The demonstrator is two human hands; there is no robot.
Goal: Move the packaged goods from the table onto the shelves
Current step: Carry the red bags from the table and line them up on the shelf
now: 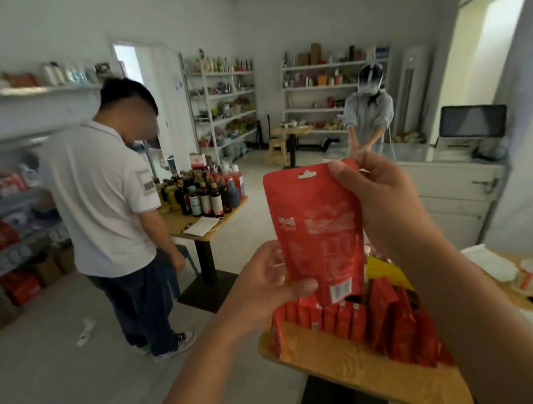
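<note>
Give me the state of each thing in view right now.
pouch: held upright above the table, in both hands
left hand: grips the pouch's lower left edge
right hand: pinches the pouch's top right corner
packs: standing in rows on the table
bottles: upright, clustered
monitor: screen dark

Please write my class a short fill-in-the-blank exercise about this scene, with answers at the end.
1. The pouch held up is ____ in colour.
2. The right hand holds its ____ edge; the left hand holds the lower edge.
3. The person beside the far table wears a ____ shirt.
Answers: red; top; white
</note>
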